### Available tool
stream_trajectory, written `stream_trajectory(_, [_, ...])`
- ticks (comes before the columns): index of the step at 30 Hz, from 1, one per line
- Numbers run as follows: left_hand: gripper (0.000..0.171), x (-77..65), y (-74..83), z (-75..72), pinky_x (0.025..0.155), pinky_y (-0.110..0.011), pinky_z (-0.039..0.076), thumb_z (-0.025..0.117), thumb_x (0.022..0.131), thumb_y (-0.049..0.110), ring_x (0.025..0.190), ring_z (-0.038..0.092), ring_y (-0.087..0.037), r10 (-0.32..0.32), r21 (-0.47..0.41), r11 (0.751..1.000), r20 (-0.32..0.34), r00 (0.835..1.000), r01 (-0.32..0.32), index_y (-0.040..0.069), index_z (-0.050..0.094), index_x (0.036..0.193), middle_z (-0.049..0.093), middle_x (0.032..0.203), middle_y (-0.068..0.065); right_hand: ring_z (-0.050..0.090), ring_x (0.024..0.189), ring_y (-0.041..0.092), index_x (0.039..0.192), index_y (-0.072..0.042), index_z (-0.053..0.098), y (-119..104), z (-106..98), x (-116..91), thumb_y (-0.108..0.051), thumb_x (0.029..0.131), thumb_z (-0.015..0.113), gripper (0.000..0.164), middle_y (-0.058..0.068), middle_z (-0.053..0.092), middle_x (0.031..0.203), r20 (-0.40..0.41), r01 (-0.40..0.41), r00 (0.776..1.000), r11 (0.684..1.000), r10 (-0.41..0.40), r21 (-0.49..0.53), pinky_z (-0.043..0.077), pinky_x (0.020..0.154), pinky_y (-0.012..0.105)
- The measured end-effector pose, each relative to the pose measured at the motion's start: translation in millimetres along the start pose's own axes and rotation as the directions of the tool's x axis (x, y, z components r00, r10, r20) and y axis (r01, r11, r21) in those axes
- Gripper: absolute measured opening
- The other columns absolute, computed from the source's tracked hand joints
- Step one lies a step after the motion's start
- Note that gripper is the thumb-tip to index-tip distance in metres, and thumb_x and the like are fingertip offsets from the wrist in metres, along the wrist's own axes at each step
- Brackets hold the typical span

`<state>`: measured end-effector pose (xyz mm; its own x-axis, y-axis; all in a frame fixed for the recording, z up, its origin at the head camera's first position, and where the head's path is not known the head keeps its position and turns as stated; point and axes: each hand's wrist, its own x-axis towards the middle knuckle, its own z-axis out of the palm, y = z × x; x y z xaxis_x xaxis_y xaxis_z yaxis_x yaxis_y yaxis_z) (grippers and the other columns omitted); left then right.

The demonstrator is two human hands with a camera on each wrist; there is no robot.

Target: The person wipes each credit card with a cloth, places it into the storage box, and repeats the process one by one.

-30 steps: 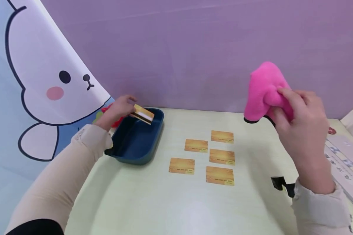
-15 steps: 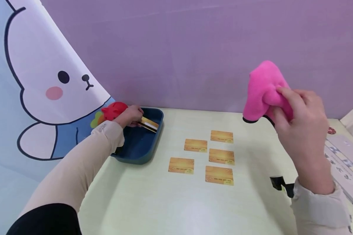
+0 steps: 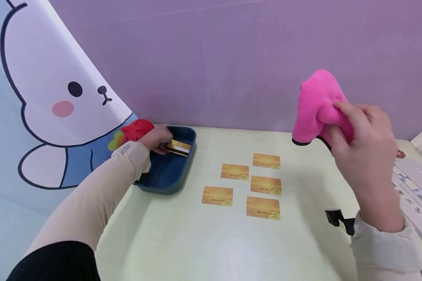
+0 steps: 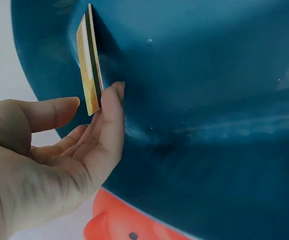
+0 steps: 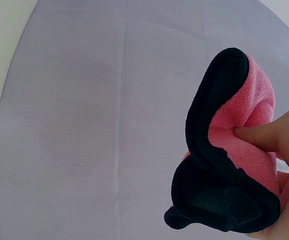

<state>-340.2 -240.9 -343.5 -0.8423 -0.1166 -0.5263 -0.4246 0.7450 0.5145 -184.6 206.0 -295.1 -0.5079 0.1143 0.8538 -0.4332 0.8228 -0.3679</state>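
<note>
Inside the dark blue tray, my left hand reaches to a gold bank card with a dark stripe. In the left wrist view the card leans on edge near the tray wall. My fingertips touch its lower end while the thumb stands apart from it. Raised over the right side of the table, my right hand pinches a soft pink fleece piece with black edging. The right wrist view shows its dark open underside and the thumb pressed into the pink cloth.
Several gold bank cards lie apart on the pale table. A red pig figure stands at the tray's far left. At the right edge lie a grey printed box and a red disc. A purple cloth hangs behind.
My left hand has moved right and down into the tray with the card, and the thumb now stands off it. The red pig has come into fuller view. The right hand stays nearly still.
</note>
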Motion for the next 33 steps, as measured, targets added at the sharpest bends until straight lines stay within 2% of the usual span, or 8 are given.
stream_trajectory(3, [0.024,-1.6,0.5,-0.3,0.075,-0.036,0.061,0.046,0.097,0.007,0.075,0.066,-0.023,0.005,0.011,1.000,-0.005,1.000,-0.005,-0.003,0.054,0.118,0.060,0.107,-0.017,0.056,0.107,0.048,0.123,-0.003,0.070,0.0,-0.7,-0.7,-0.009,0.092,0.063,0.033,0.031,0.064,0.111,0.003,-0.009,1.000,1.000,0.009,0.002,0.040,0.079,0.060])
stream_trajectory(8, [0.032,-12.4,9.3,-1.5,0.078,-0.041,0.060,0.049,0.098,0.013,0.085,0.065,-0.031,0.134,0.267,0.959,-0.138,0.981,-0.094,0.000,0.047,0.127,0.054,0.117,-0.020,0.056,0.107,0.047,0.123,-0.003,0.070,0.4,-2.9,-1.8,-0.009,0.091,0.064,0.032,0.031,0.064,0.111,0.003,-0.025,1.000,1.000,0.024,0.008,0.039,0.081,0.059])
stream_trajectory(11, [0.044,-27.0,34.6,0.6,0.091,-0.047,0.056,0.051,0.098,0.016,0.104,0.062,-0.034,0.285,0.427,0.890,-0.246,0.927,-0.160,0.005,0.044,0.141,0.056,0.131,-0.020,0.055,0.107,0.047,0.122,-0.003,0.071,1.3,-4.1,-1.4,-0.009,0.091,0.063,0.032,0.030,0.064,0.111,-0.008,-0.026,1.000,1.000,0.026,0.007,0.039,0.083,0.059])
stream_trajectory(14, [0.050,-44.0,74.5,15.0,0.098,-0.047,0.052,0.052,0.101,0.018,0.116,0.060,-0.032,0.440,0.508,0.819,-0.254,0.862,-0.269,0.010,0.041,0.150,0.056,0.142,-0.016,0.056,0.107,0.047,0.121,-0.004,0.071,3.4,-7.1,-1.1,-0.010,0.091,0.063,0.031,0.030,0.064,0.111,-0.019,-0.032,0.999,0.999,0.032,-0.011,0.040,0.084,0.060])
stream_trajectory(19, [0.045,-59.3,133.5,77.3,0.105,-0.042,0.048,0.056,0.103,0.024,0.128,0.058,-0.028,0.590,0.553,0.680,-0.022,0.807,-0.482,0.009,0.051,0.145,0.057,0.145,-0.010,0.056,0.107,0.047,0.120,-0.004,0.072,6.9,-10.7,-1.4,-0.012,0.091,0.063,0.031,0.029,0.065,0.111,-0.024,-0.036,0.999,0.999,0.036,-0.020,0.039,0.083,0.058])
stream_trajectory(23, [0.048,-53.5,158.8,135.6,0.110,-0.039,0.045,0.059,0.101,0.030,0.132,0.054,-0.025,0.565,0.516,0.614,0.242,0.789,-0.598,0.008,0.052,0.143,0.052,0.149,-0.008,0.056,0.108,0.046,0.123,-0.006,0.071,6.5,-11.3,-2.5,-0.012,0.092,0.064,0.032,0.029,0.065,0.111,-0.005,-0.028,1.000,1.000,0.028,-0.013,0.041,0.085,0.056])
stream_trajectory(27, [0.056,-41.9,172.3,169.5,0.107,-0.037,0.045,0.061,0.099,0.033,0.129,0.052,-0.019,0.500,0.531,0.527,0.438,0.747,-0.664,0.009,0.045,0.148,0.047,0.152,-0.005,0.056,0.108,0.045,0.124,-0.008,0.071,3.2,-12.8,-3.6,-0.012,0.092,0.064,0.033,0.028,0.064,0.111,-0.007,-0.038,0.999,0.999,0.038,-0.028,0.041,0.080,0.056])
stream_trajectory(33, [0.054,-26.9,189.3,184.2,0.095,-0.036,0.046,0.066,0.090,0.042,0.116,0.048,-0.015,0.340,0.655,0.473,0.481,0.808,-0.589,0.023,0.047,0.137,0.048,0.138,0.003,0.057,0.109,0.044,0.124,-0.007,0.071,3.4,-13.1,-2.9,-0.011,0.092,0.064,0.032,0.027,0.065,0.111,-0.004,-0.052,0.999,0.998,0.052,-0.040,0.040,0.080,0.056])
